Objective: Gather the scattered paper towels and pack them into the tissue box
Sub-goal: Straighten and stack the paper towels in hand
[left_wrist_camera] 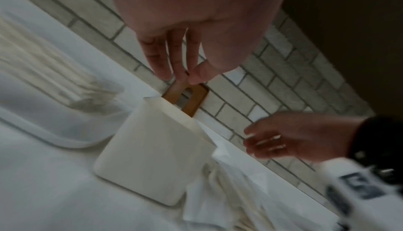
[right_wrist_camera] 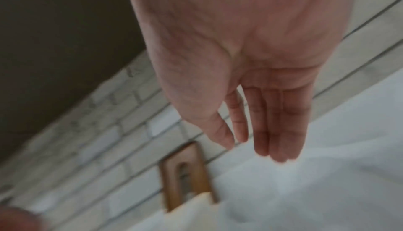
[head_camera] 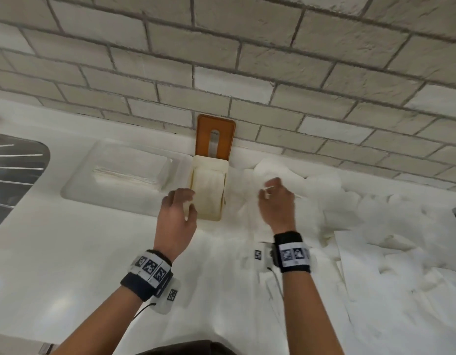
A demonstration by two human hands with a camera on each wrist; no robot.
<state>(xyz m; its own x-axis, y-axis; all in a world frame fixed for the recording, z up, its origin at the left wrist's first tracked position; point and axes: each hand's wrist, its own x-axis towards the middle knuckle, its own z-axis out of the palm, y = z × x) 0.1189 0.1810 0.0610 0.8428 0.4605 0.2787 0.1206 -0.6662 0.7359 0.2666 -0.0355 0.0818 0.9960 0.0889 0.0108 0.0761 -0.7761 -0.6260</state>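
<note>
The cream tissue box (head_camera: 211,159) stands open on the white counter against the brick wall, with a stack of folded towels (head_camera: 208,190) inside. Its orange-brown slotted lid (head_camera: 203,135) leans on the wall behind it. My left hand (head_camera: 188,201) hovers at the box's left edge with relaxed fingers (left_wrist_camera: 161,65) and holds nothing. Scattered white paper towels (head_camera: 375,239) cover the counter to the right of the box. My right hand (head_camera: 269,190) hangs over the near part of that heap, fingers (right_wrist_camera: 281,131) straight and empty.
A clear plastic tray (head_camera: 78,180) with a flat stack of towels lies left of the box. A metal rack (head_camera: 14,170) sits at the far left edge. The brick wall (head_camera: 273,73) closes off the back. Bare counter (head_camera: 81,252) lies in front on the left.
</note>
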